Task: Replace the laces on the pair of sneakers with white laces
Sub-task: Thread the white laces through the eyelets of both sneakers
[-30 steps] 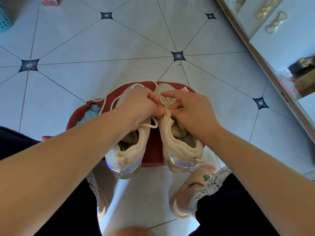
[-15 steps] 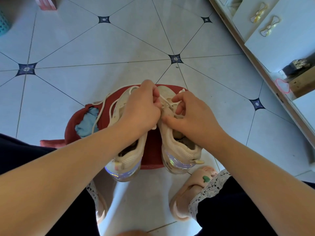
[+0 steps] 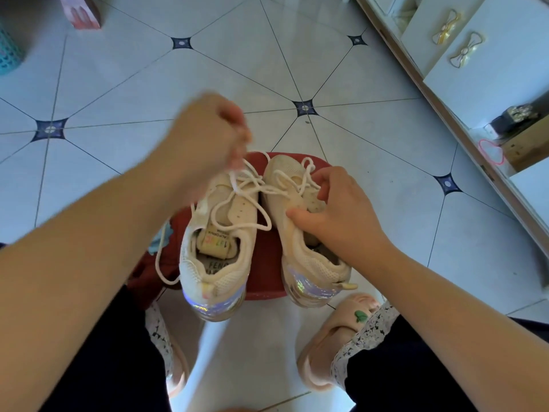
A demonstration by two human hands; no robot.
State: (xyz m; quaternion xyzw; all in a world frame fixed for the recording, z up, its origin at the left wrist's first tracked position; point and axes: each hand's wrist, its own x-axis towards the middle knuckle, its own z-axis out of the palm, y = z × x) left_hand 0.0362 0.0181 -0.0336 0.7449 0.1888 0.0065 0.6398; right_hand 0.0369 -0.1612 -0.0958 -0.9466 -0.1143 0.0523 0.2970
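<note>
The left hand [image 3: 208, 135], blurred, is raised above the shoes with its fingers bunched together, pinching the cream-white lace [image 3: 242, 200], which runs down from the fingertips in loose loops over the left sneaker [image 3: 218, 257]. The right hand [image 3: 341, 209] grips the right sneaker [image 3: 300, 260] around its throat, with the thumb pressed on the inner side and the fingers curled over the tongue. The left sneaker's tongue is folded back and shows a label with coloured figures that look like "137" and a line of small print too fine to read. The insole below it bears dark letters beginning "FEN". Both sneakers stand side by side, heels toward the person, on a red stool [image 3: 264, 263] on the tiled floor [image 3: 124, 84]. A pink slipper [image 3: 341, 331] with a green leaf sits just below the right sneaker.
</note>
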